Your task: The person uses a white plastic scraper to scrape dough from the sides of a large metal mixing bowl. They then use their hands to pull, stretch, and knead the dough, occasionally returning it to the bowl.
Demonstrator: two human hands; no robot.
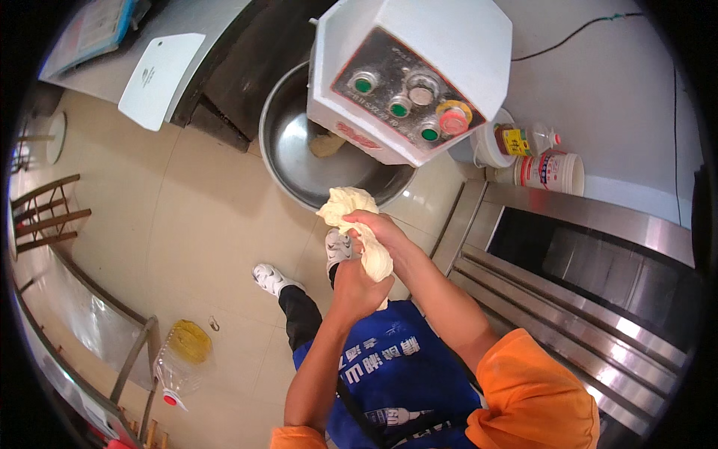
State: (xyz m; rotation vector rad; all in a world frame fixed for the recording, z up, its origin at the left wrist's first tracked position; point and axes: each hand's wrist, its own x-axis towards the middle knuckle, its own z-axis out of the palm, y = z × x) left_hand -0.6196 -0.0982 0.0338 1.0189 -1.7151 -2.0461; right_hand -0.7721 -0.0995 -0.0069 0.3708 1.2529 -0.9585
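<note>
A length of pale yellow dough (374,255) is gripped by both hands in front of the blue apron. My right hand (377,227) holds its upper part, with a lumpy end bulging beyond the fingers near the bowl's rim. Nearer the body, my left hand (362,289) is closed around the lower part. Just beyond lies a large steel mixer bowl (269,151) with another piece of dough (326,145) inside. The white mixer head (415,73), with green buttons and a red knob, hides part of the bowl.
A steel table with a white cutting board (160,81) stands at the upper left. At right is a stainless steel appliance (561,292), with plastic buckets (549,171) behind it. A plastic oil jug (182,359) lies on the floor at lower left, near a metal-framed table.
</note>
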